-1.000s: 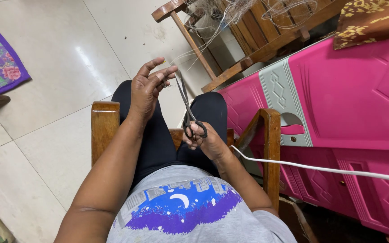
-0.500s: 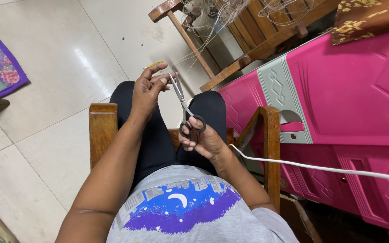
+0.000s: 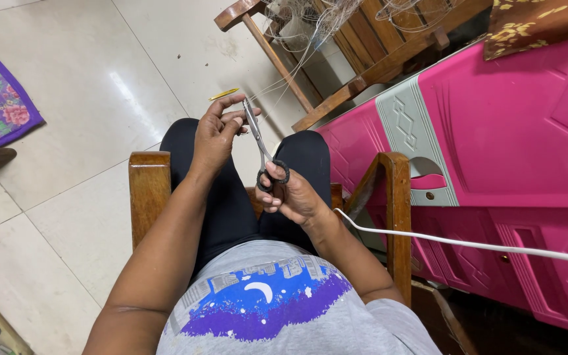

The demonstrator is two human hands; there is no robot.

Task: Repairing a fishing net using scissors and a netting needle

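A: In the head view, what do the two hands hold?

B: The right hand (image 3: 295,195) grips a pair of scissors (image 3: 262,148) by the black handles, with the thumb through one ring. The blades point up and away, toward the left hand (image 3: 215,135).

A: And the left one?

B: It is raised over the knees, and its fingers (image 3: 233,120) are pinched around something thin. I think it is a fine thread (image 3: 277,84) that runs up to the tangled net (image 3: 310,20) on the wooden chair (image 3: 336,59) in front. A small yellow tool (image 3: 223,94) sticks out behind the fingers, but I cannot tell if the hand holds it.

A: Where do the blades stand against the thread?

B: The tips are just beside the pinching fingers, almost touching. They look nearly closed; the view is too small to be sure.

A: How would one do this cut well?

B: In my judgement, keep the thread tight between the pinch and the net, put it deep between the blades, and hold the fingertips away from the edges. The person sits on a wooden armchair (image 3: 147,190), so the elbows can rest steady.
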